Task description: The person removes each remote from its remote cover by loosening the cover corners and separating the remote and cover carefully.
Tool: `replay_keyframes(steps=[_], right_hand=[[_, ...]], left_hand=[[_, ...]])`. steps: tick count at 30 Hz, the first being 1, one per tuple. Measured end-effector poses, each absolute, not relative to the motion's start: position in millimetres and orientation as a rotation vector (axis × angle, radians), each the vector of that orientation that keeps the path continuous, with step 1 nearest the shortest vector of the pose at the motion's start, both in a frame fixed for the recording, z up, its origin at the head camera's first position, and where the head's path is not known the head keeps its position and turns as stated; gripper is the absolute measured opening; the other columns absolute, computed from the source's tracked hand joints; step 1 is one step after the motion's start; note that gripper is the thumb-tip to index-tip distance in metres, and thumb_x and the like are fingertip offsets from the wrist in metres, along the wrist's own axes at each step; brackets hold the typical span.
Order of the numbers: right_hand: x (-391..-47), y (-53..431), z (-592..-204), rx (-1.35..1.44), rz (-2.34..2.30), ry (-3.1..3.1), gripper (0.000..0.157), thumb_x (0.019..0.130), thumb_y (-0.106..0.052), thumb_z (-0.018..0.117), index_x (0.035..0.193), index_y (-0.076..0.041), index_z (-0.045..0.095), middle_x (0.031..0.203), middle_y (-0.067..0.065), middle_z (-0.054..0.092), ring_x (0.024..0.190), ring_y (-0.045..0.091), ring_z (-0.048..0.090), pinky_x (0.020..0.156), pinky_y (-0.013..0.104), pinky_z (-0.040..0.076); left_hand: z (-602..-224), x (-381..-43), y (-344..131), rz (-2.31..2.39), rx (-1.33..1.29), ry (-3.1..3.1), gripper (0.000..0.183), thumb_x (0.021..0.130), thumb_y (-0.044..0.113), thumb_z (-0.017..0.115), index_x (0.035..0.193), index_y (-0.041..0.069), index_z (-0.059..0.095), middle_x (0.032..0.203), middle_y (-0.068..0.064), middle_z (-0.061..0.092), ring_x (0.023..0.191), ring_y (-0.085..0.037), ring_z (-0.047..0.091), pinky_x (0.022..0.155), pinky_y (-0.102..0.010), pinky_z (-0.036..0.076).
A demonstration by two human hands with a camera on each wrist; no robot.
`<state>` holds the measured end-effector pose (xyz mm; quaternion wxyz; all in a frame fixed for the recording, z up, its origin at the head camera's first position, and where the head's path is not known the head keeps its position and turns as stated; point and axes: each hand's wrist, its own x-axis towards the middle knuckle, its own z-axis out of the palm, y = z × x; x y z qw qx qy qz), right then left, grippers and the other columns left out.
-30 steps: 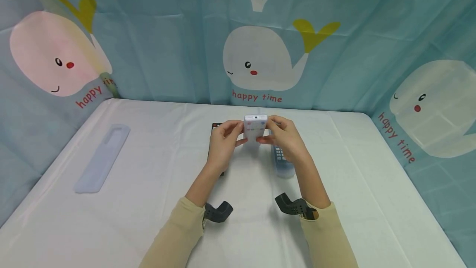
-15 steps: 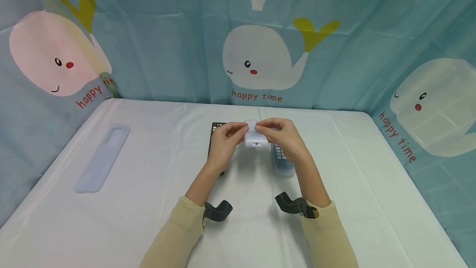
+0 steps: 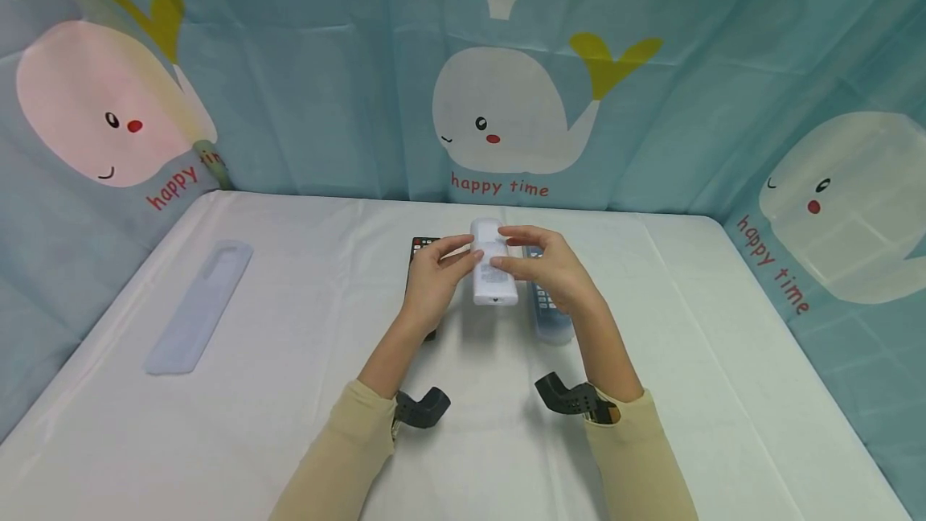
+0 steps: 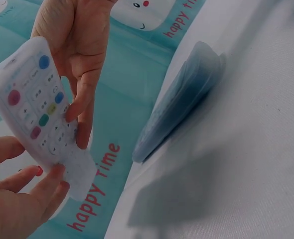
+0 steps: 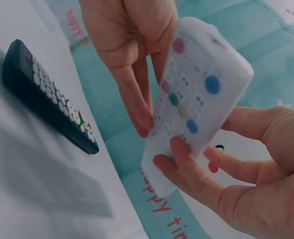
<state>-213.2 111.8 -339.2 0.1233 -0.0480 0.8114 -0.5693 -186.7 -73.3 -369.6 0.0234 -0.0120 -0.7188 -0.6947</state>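
Observation:
A white remote control in a translucent sleeve is held up above the table between both hands. Its plain back faces up in the head view, while the wrist views show coloured buttons on its lower face. My left hand pinches its left edge between thumb and fingers. On the opposite edge, my right hand grips it, thumb on the back and fingers against the button face. Behind the left hand lies a black remote control, partly hidden. A remote in a bluish cover lies partly behind the right hand.
A long translucent sleeve lies flat on the left side of the white-covered table. A teal curtain with whale prints hangs along the back and both sides. A dark camera mount sits on each wrist.
The white remote has been turned over in both hands: its button face, toward the head camera a second ago, now faces down, and its holed end has swung toward the person.

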Motion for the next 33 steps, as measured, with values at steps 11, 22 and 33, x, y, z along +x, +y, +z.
replay_keyframes(steps=[11,22,33], right_hand=[[-212.7,113.3,-339.1,-0.172,-1.680,2.320,0.080,0.091,-0.006,0.081,0.162,-0.015,0.044,0.159,0.022,0.047,0.137,0.043,0.055,0.106,0.052,0.052],[-212.6,111.6,-341.5,-0.207,-1.716,2.318,0.083,0.093,0.001,0.077,0.164,-0.014,0.037,0.157,0.025,0.046,0.133,0.045,0.058,0.099,0.052,0.060],[-212.5,108.9,-342.4,-0.161,-1.755,2.335,0.082,0.097,0.003,0.071,0.166,-0.016,0.031,0.153,0.026,0.047,0.127,0.046,0.060,0.094,0.052,0.062]], left_hand=[[-370.2,-187.8,-74.2,-2.146,-0.038,-2.266,0.044,0.100,0.009,0.073,0.141,-0.001,0.062,0.146,-0.018,0.062,0.134,-0.032,0.062,0.111,-0.047,0.053],[-368.9,-188.5,-76.4,-2.212,-0.098,-2.230,0.050,0.097,-0.001,0.072,0.144,-0.003,0.059,0.150,-0.018,0.058,0.136,-0.034,0.061,0.110,-0.048,0.053],[-368.8,-188.5,-76.0,-2.126,-0.093,-2.273,0.058,0.094,-0.005,0.074,0.149,-0.001,0.056,0.145,-0.020,0.059,0.130,-0.035,0.064,0.106,-0.046,0.056]])
